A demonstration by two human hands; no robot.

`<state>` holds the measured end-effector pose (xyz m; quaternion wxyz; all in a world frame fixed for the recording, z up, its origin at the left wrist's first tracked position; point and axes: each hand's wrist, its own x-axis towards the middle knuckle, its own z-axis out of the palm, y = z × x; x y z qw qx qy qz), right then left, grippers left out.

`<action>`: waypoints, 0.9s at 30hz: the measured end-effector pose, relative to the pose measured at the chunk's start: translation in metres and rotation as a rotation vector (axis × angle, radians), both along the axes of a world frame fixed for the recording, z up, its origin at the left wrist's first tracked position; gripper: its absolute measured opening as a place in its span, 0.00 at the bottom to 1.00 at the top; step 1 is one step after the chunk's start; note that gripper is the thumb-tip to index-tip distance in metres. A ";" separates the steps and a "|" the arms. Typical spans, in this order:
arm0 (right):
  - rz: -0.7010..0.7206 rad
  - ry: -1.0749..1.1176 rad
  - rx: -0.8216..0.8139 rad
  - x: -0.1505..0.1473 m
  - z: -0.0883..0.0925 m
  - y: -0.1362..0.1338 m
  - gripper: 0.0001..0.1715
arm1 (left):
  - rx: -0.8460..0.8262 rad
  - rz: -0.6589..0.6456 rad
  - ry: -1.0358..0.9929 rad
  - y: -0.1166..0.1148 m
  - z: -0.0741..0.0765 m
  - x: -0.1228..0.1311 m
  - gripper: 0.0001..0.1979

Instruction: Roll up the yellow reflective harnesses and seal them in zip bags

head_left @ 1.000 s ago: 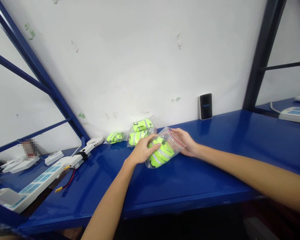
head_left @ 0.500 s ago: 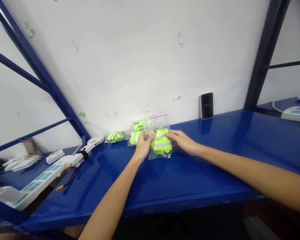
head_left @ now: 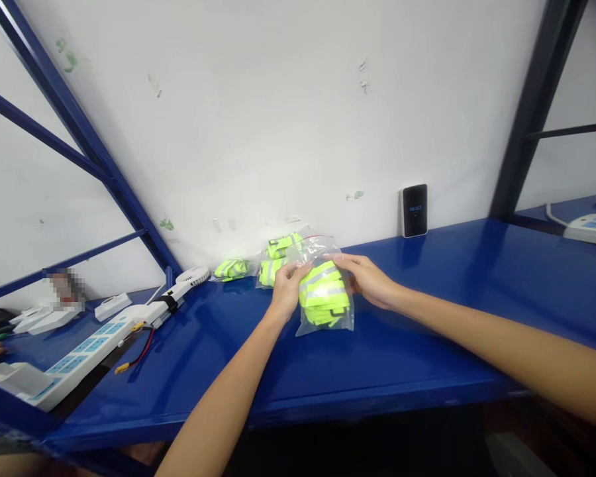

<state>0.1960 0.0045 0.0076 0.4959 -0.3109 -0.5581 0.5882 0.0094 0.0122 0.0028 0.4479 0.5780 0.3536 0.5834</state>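
Note:
Between my two hands is a clear zip bag [head_left: 324, 295] with a folded yellow-green reflective item inside, silver bands across it. My left hand [head_left: 287, 286] pinches the bag's upper left side. On its upper right side, my right hand [head_left: 362, 275] grips the plastic, thumb in front and the other fingers partly hidden behind. Just behind my left hand, more bagged reflective items [head_left: 272, 270] lie against the wall, partly covered by the held bag. Farther left lies another bagged reflective item [head_left: 232, 268].
The blue tabletop [head_left: 427, 318] ends at a front edge. At left are a white power strip [head_left: 87, 354], a small white fan [head_left: 193, 275] and a red-black cable [head_left: 142, 348] with yellow connectors. A black-faced clock device [head_left: 414, 211] stands by the wall. Blue frame posts rise at both sides.
The held bag has tilted and come lower and nearer, its top now bent back. My right hand has shifted slightly right with it. The view has moved a little.

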 end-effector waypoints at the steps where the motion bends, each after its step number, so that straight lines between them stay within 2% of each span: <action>1: 0.023 -0.021 -0.022 0.000 0.000 -0.001 0.22 | -0.028 -0.017 -0.012 0.000 -0.001 0.000 0.12; 4: 0.064 -0.093 -0.035 -0.001 -0.001 0.000 0.22 | -0.093 -0.053 -0.008 0.000 -0.003 0.001 0.10; 7: 0.035 -0.141 0.032 0.000 -0.003 0.003 0.15 | -0.180 -0.104 -0.001 0.000 -0.005 0.001 0.09; 11: 0.077 -0.223 0.047 0.002 -0.004 0.003 0.09 | -0.359 -0.352 0.006 0.001 -0.008 -0.003 0.16; 13: 0.155 -0.276 0.049 0.004 -0.005 0.003 0.09 | -0.371 -0.384 0.041 0.005 -0.011 -0.008 0.17; 15: 0.216 -0.319 0.057 0.007 -0.005 0.005 0.11 | -0.317 -0.323 0.115 0.011 -0.015 -0.015 0.17; 18: 0.184 -0.434 0.103 0.014 -0.006 0.016 0.17 | -0.159 -0.203 0.318 0.020 -0.020 -0.029 0.13; 22: 0.060 -0.751 0.375 0.023 -0.010 0.029 0.13 | 0.075 -0.089 0.663 0.022 -0.019 -0.042 0.09; 25: 0.066 -0.904 0.593 0.024 -0.012 0.029 0.11 | 0.221 -0.104 0.852 0.014 -0.014 -0.042 0.08; 27: 0.103 -0.926 0.648 0.024 -0.012 0.027 0.12 | 0.294 -0.156 0.957 0.008 -0.009 -0.041 0.07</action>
